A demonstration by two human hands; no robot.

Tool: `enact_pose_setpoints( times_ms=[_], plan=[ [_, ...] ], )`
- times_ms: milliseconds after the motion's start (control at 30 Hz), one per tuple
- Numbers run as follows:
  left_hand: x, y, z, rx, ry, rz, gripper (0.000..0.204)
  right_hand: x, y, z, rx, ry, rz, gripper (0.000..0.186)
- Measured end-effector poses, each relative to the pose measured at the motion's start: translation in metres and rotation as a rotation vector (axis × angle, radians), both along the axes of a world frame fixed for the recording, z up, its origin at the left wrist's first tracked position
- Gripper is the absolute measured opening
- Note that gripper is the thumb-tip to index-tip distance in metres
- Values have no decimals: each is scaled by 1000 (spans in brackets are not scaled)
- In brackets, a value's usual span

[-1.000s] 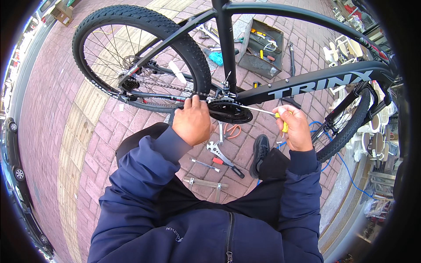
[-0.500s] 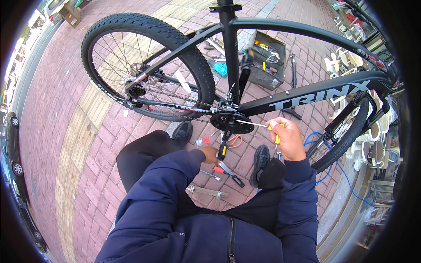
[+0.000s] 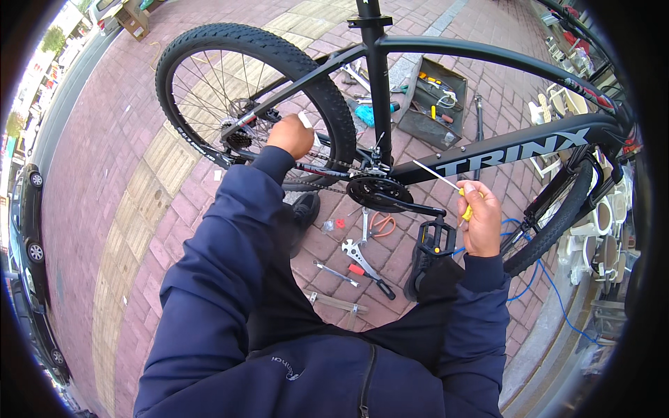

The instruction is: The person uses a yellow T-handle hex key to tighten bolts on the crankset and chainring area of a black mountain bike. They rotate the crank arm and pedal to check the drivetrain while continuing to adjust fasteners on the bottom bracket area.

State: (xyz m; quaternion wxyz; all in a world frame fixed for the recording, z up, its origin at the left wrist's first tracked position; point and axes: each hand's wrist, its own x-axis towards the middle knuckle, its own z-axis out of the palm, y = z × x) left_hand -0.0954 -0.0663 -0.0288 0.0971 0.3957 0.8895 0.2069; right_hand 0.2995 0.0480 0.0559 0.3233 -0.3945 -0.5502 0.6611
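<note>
My right hand (image 3: pixel 481 217) is closed round the yellow handle of a screwdriver (image 3: pixel 440 175). Its thin shaft points up and left, the tip in front of the lower frame tube. My left hand (image 3: pixel 293 136) is at the rear wheel (image 3: pixel 171 83) of a black bicycle (image 3: pixel 380 90), above the chain. Its fingers are curled and partly hidden, so what they grip does not show. Between the hands sit the chainring (image 3: pixel 376 193) and a crank that points right, with a black pedal (image 3: pixel 437 238) at its end over my right shoe.
On the paving between my feet lie a multi-hole wrench (image 3: pixel 359 258), a combination wrench (image 3: pixel 364 224), orange-handled pliers (image 3: pixel 383 223) and a small rod-like tool (image 3: pixel 336 273). Beyond the frame stands a metal toolbox (image 3: pixel 432 129). A blue hose (image 3: pixel 557 306) curves at the right, near white chairs (image 3: pixel 596 216).
My left hand has left the pedal area and moved up to the rear wheel. The crank has swung from pointing down to pointing right. The screwdriver tip has moved up, away from the chainring.
</note>
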Motion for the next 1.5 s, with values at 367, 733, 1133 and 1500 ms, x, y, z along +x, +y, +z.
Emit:
enact_pose_setpoints(
  times_ms=[367, 733, 1133, 1500],
  plan=[
    [-28, 30, -101, 634, -911, 341, 37, -44, 16, -8, -154, -84, 214, 26],
    [18, 40, -66, 688, -538, 599, 21, -144, 38, -43, -180, -49, 400, 63],
    [20, 42, -61, 694, -687, 598, 29, -153, 34, -40, -73, -116, 460, 55],
    [8, 46, -92, 581, -510, 569, 31, -154, 29, -39, -64, -119, 447, 58]
  ],
)
